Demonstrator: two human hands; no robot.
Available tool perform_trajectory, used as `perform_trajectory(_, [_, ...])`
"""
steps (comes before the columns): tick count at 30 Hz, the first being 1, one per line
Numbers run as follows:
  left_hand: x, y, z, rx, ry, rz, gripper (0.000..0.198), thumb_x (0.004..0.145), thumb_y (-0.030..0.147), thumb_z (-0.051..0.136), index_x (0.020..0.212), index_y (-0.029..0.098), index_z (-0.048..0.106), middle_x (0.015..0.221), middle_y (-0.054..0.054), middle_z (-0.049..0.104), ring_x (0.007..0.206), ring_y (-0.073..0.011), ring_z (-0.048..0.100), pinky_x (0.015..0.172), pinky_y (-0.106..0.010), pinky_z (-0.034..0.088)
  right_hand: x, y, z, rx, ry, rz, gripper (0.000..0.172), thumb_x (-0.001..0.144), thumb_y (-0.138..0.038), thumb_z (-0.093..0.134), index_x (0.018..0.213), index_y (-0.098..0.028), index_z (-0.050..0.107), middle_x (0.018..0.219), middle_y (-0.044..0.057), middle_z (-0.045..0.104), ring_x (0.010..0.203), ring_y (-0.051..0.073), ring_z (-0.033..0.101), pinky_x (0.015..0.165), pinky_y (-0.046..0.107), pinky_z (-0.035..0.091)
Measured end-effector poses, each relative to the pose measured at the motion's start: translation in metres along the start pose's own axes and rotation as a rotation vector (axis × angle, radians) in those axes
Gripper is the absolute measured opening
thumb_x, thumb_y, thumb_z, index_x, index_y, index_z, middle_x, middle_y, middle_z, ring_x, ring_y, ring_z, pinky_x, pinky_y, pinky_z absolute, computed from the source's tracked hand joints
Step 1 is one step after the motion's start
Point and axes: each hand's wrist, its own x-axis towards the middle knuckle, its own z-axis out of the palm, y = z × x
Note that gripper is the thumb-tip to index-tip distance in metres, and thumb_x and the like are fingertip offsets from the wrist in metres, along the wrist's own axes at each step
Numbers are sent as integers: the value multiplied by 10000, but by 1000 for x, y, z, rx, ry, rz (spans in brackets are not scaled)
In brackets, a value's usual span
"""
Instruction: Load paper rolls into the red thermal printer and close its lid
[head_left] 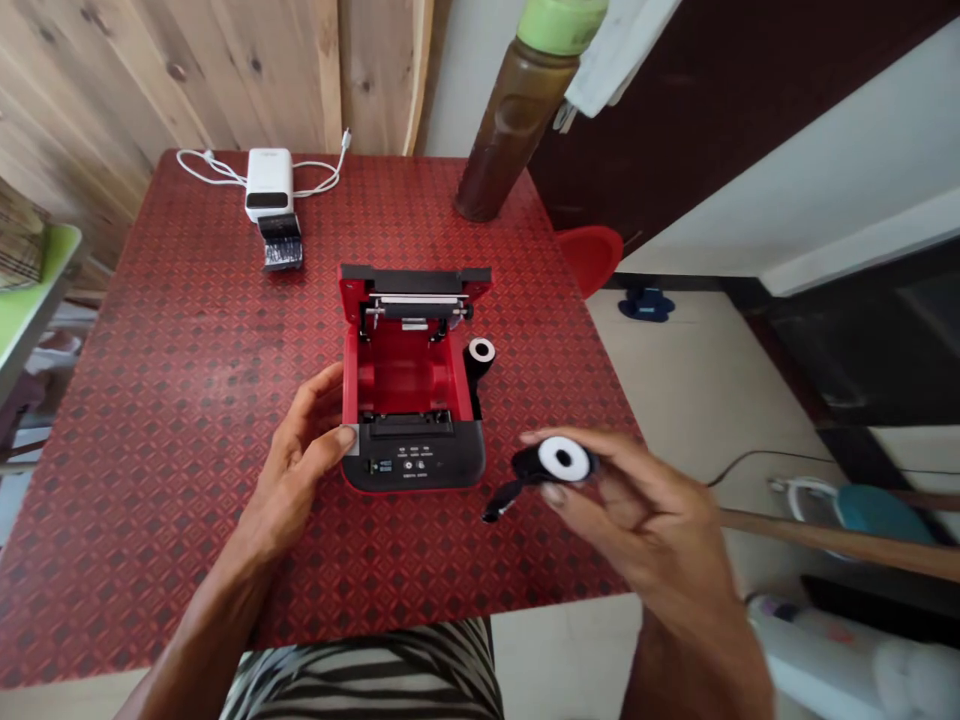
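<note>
A red and black label printer (412, 455) stands on the table with its lid (416, 300) raised, and its red inner bay holds no roll. My left hand (300, 450) grips the printer's left side, the thumb on its front left corner and the fingers along the wall, partly hidden. To the right of the printer, my right hand (630, 500) holds a black ribbon roll (564, 459) with a white core, pinched between thumb and fingers; a loose black tail hangs from it. Another black roll (481, 353) with a white end rests against the printer's right side.
Towards the back of the red patterned table (187, 400) lie a white device (269, 185) with a white cable (322, 180) and a small black piece in front. A tall brown bottle (510, 120) with a green cap stands at the back right. A red stool (592, 258) is beyond the right edge.
</note>
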Motion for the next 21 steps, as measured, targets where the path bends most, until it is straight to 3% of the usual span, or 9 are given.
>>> perform_trajectory(3, [0, -1, 0, -8, 10, 8, 557, 1047, 443, 769, 1595, 401, 679, 1701, -21, 654, 1613, -385, 561, 1363, -570, 434, -11, 18, 23, -104, -51, 50, 310, 955, -189, 754, 1245, -280, 819, 1169, 47, 903, 1014, 254, 880, 907, 396, 714])
perform_trajectory(8, [1, 0, 2, -14, 33, 19, 555, 1024, 455, 786, 1570, 404, 699, 1651, -15, 696, 1604, -386, 575, 1334, -563, 468, -9, 27, 52, -128, -104, 0, 338, 956, -161, 656, 1253, -232, 800, 1201, 85, 902, 1067, 266, 879, 969, 427, 716])
perform_trajectory(11, [2, 0, 3, -12, 46, 21, 582, 1004, 466, 803, 1570, 382, 697, 1637, -29, 706, 1590, -395, 588, 1327, -586, 467, -8, 28, 44, -91, -181, 37, 435, 969, -207, 668, 1391, -243, 770, 1345, 110, 874, 1154, 283, 868, 1040, 473, 702])
perform_trajectory(14, [3, -1, 3, -22, 41, 18, 598, 999, 475, 810, 1577, 376, 690, 1640, -34, 705, 1588, -401, 588, 1342, -612, 447, -6, 25, 21, -66, -274, 138, 541, 955, -255, 707, 1495, -269, 735, 1444, 112, 838, 1079, 272, 872, 999, 478, 709])
perform_trajectory(16, [3, -2, 2, -21, 37, 22, 593, 1005, 478, 806, 1578, 377, 689, 1648, -31, 700, 1596, -403, 578, 1358, -624, 428, -1, 21, 2, -60, -310, 206, 398, 973, -283, 714, 1360, -279, 808, 1272, 77, 887, 924, 241, 853, 868, 419, 706])
perform_trajectory(19, [3, -3, 1, -22, 30, 34, 589, 1012, 475, 803, 1581, 379, 687, 1652, -27, 696, 1611, -408, 560, 1378, -641, 395, 15, 24, -17, 13, -287, 250, 118, 992, -362, 777, 1003, -281, 862, 891, 20, 852, 739, 201, 762, 660, 323, 590])
perform_trajectory(21, [3, -2, 1, -20, 31, 34, 583, 1013, 468, 808, 1577, 380, 691, 1652, -26, 696, 1615, -410, 555, 1383, -648, 382, 30, 34, -18, 115, -154, 224, 242, 1006, -441, 786, 829, -277, 804, 766, 2, 781, 679, 181, 684, 620, 309, 520])
